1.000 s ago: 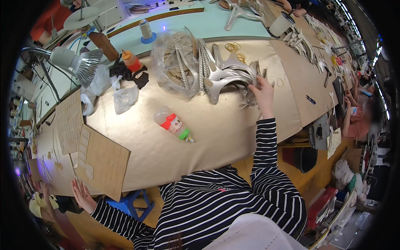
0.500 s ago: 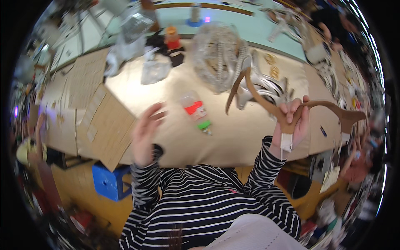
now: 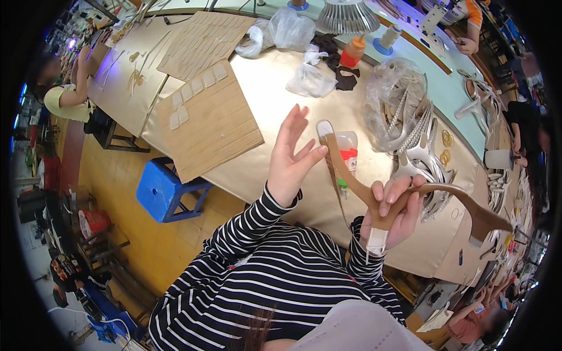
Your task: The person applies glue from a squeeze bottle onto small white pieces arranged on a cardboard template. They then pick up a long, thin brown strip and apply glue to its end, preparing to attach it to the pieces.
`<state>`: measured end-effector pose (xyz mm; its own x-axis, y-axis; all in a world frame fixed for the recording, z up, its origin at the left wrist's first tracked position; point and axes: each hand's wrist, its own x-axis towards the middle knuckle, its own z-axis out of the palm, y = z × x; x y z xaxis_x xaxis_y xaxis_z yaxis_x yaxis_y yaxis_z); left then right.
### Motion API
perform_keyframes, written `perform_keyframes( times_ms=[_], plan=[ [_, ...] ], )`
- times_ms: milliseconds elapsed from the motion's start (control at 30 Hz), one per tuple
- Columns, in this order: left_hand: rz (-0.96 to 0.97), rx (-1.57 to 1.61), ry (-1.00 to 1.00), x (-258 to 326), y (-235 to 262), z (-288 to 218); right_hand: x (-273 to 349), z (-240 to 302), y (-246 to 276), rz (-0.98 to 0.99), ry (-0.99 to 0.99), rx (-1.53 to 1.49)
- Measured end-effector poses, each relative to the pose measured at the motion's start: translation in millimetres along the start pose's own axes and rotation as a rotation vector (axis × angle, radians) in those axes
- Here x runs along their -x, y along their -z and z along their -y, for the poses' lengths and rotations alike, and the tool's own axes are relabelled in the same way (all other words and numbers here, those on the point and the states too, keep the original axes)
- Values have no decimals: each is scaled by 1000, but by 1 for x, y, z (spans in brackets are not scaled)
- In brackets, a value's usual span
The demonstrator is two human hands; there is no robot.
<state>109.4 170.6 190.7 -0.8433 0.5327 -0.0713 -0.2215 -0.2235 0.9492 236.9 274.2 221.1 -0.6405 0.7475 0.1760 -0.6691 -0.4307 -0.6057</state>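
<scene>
My right hand (image 3: 395,207) is closed round the middle of a brown strap piece (image 3: 356,178), forked like a sandal upper, with a white patch at its lower end. One arm of the piece rises toward my left hand and ends in a white tip; the other curves off to the right. My left hand (image 3: 293,155) is raised with fingers apart and holds nothing. Its thumb is close to the white-tipped arm; no grip on it shows. Behind that arm lies a clear bottle (image 3: 349,155) with a red label and green cap, partly hidden.
Left on the table is a cardboard sheet (image 3: 211,128) with small pale patches, beside another covered in strips (image 3: 202,44). Silvery straps (image 3: 424,158) and a plastic bag of straps (image 3: 395,105) lie at right. An orange-topped bottle (image 3: 353,52) stands behind. A blue stool (image 3: 167,190) is below.
The view has swung left, so the table appears turned. My left hand has come nearer the strap piece, whose white-tipped end now shows. My right hand keeps its hold.
</scene>
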Motion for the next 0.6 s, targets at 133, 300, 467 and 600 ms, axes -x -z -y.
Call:
perform_keyframes(
  times_ms=[133,300,467,600],
  plan=[
    [14,285,226,-2,12,-1,6,-15,-7,35,13,-47],
    [6,338,260,-3,30,-8,16,-37,-4,44,110,186],
    [-43,288,188,-15,48,-9,34,-67,6,277,159,547],
    [-31,226,149,-26,66,-1,40,-78,10,536,51,843]
  ],
)
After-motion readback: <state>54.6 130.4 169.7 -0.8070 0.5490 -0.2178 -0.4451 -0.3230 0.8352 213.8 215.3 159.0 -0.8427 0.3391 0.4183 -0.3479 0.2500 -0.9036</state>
